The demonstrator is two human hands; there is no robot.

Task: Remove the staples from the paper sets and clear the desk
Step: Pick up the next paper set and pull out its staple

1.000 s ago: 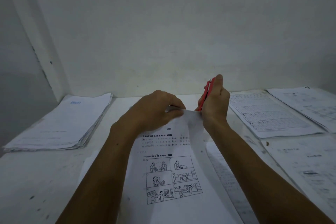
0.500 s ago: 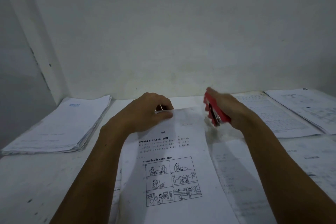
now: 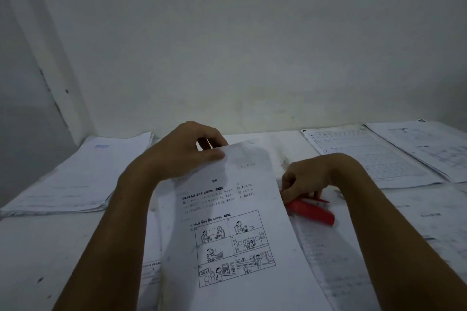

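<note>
While the left hand pinches the far-left corner of the white printed worksheet set with comic panels, fingers clamped on it, the sheet hangs lifted off the white bench. Right hand rests curled fingers on the red plastic staple remover, lying just right of the sheet; firm grip or letting go, cannot tell. Risk: a one-corner pinch lets loose pages slide apart or crease, and a stray staple could drop among papers. Versus half a second ago: remover was held up in the right hand, now down on the bench; sheet raised higher. Stack of white papers sits far left.
</note>
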